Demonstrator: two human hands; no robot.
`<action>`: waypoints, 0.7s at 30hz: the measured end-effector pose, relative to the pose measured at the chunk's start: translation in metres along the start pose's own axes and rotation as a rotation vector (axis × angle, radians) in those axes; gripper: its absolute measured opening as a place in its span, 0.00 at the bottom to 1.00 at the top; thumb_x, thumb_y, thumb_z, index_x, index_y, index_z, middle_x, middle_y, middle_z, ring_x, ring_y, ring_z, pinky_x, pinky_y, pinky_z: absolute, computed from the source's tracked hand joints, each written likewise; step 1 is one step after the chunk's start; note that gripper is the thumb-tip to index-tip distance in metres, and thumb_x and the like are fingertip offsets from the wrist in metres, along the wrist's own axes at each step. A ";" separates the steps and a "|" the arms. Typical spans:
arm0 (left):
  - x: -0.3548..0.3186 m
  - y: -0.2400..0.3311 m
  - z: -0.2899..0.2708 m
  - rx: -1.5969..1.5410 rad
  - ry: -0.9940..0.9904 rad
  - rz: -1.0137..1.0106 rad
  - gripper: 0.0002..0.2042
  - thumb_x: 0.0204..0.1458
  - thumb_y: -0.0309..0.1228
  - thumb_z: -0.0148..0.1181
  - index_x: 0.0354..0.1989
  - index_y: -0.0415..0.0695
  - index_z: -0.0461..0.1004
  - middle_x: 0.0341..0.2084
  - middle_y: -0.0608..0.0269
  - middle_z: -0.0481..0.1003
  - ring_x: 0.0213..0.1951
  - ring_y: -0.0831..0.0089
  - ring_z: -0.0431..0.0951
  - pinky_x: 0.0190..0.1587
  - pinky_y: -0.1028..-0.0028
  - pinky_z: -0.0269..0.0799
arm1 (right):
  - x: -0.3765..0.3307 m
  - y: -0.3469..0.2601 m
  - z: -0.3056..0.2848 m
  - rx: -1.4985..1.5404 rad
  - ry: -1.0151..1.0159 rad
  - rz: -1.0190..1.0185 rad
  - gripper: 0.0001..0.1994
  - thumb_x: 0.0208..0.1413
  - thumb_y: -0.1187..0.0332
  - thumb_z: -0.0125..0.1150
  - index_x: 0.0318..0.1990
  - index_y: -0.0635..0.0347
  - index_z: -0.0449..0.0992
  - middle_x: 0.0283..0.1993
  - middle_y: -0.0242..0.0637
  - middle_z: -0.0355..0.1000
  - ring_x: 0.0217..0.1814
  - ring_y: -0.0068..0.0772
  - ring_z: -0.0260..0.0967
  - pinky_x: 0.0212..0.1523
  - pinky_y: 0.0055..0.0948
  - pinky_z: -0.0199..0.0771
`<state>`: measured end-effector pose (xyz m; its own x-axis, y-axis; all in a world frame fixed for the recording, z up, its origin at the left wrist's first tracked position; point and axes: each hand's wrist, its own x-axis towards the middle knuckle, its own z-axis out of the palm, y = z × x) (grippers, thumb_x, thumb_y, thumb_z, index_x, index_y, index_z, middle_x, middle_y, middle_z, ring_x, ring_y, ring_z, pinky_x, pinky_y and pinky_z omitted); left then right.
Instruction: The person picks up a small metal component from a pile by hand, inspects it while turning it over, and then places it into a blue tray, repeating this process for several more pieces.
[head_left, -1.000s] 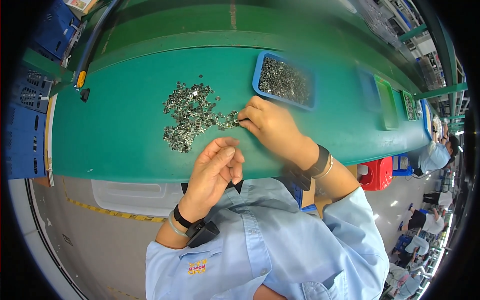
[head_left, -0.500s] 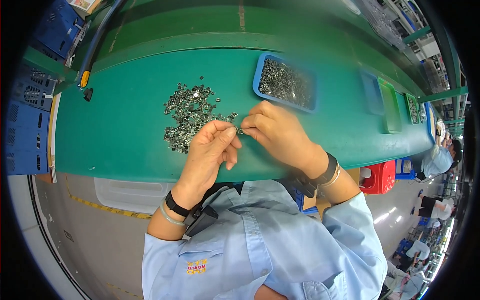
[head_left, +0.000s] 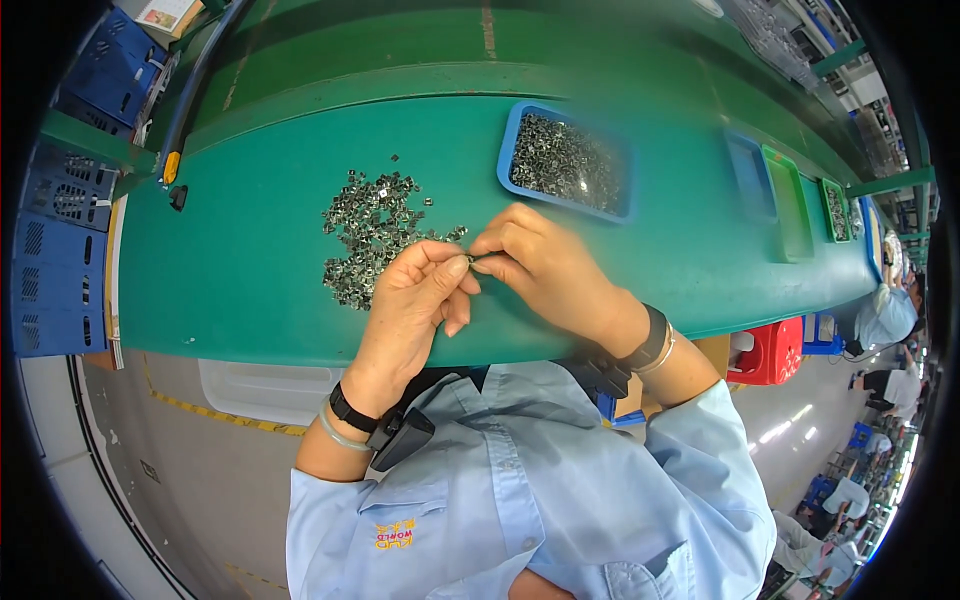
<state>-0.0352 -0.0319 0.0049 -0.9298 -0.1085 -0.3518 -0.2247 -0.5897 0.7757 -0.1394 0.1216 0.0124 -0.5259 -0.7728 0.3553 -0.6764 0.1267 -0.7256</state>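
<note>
Head-worn fisheye view down onto workbench (head_left: 240,290)

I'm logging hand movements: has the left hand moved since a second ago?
Yes: the left hand has moved forward, farther from the near edge of the green tabletop.

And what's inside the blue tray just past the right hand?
The blue tray holds lots of small shiny metal pieces. They cover its bottom, so whatever lies under the top ones can't be seen.
</note>
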 end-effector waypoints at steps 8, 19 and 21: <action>0.002 0.001 -0.002 0.020 -0.001 0.025 0.06 0.57 0.28 0.52 0.39 0.40 0.69 0.26 0.61 0.74 0.20 0.79 0.71 0.19 0.82 0.63 | -0.004 0.002 -0.004 0.154 -0.033 0.149 0.06 0.51 0.75 0.60 0.36 0.63 0.72 0.36 0.36 0.67 0.37 0.31 0.70 0.35 0.26 0.72; 0.001 -0.001 0.002 0.267 0.024 0.180 0.06 0.56 0.25 0.53 0.40 0.39 0.68 0.27 0.61 0.75 0.21 0.80 0.71 0.20 0.82 0.65 | -0.003 0.001 0.000 0.306 -0.021 0.236 0.05 0.51 0.77 0.60 0.36 0.63 0.72 0.38 0.35 0.66 0.35 0.26 0.70 0.37 0.24 0.73; 0.001 0.002 0.003 0.307 0.054 0.199 0.06 0.56 0.25 0.54 0.40 0.39 0.69 0.27 0.63 0.74 0.21 0.80 0.70 0.21 0.83 0.65 | -0.004 0.006 -0.001 0.276 -0.028 0.254 0.05 0.51 0.77 0.60 0.36 0.63 0.73 0.38 0.35 0.66 0.35 0.26 0.70 0.37 0.23 0.73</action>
<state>-0.0374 -0.0310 0.0072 -0.9491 -0.2441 -0.1990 -0.1257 -0.2859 0.9500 -0.1420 0.1262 0.0077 -0.6424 -0.7553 0.1299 -0.3596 0.1475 -0.9214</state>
